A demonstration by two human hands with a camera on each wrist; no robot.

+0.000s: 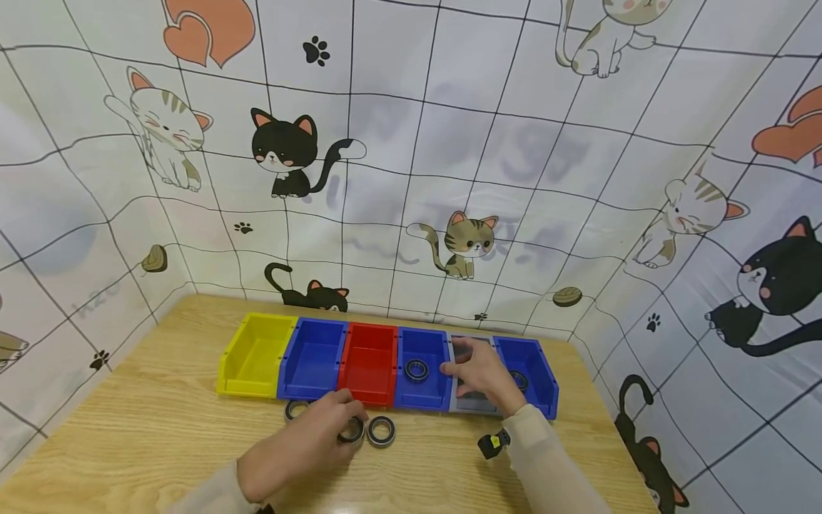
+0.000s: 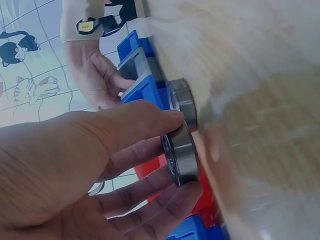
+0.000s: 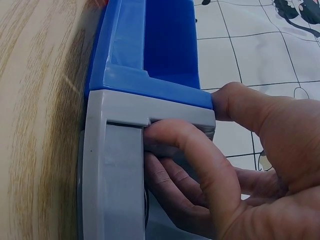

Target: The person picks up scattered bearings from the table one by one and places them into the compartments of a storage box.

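Observation:
My left hand [image 1: 315,432] pinches a ball bearing [image 2: 185,155] between thumb and fingertips, low over the table. A second bearing [image 1: 382,432] lies just right of it, and another bearing [image 1: 296,410] is partly hidden behind the hand. My right hand [image 1: 481,375] reaches into the grey bin [image 3: 122,175], its fingers spread apart inside and over the rim. In the right wrist view a thin dark curved edge [image 3: 146,205] shows behind the grey front wall, beside the fingers; nothing is visible between them.
Left of the grey bin, a blue bin [image 1: 433,343] holds a bearing [image 1: 417,370]; the far-right blue bin [image 1: 546,382] holds another bearing [image 1: 517,381]. Red [image 1: 369,364], blue [image 1: 315,357] and yellow [image 1: 257,350] bins continue the row leftward. A cat-patterned curtain [image 1: 385,143] hangs behind the table [image 1: 128,428].

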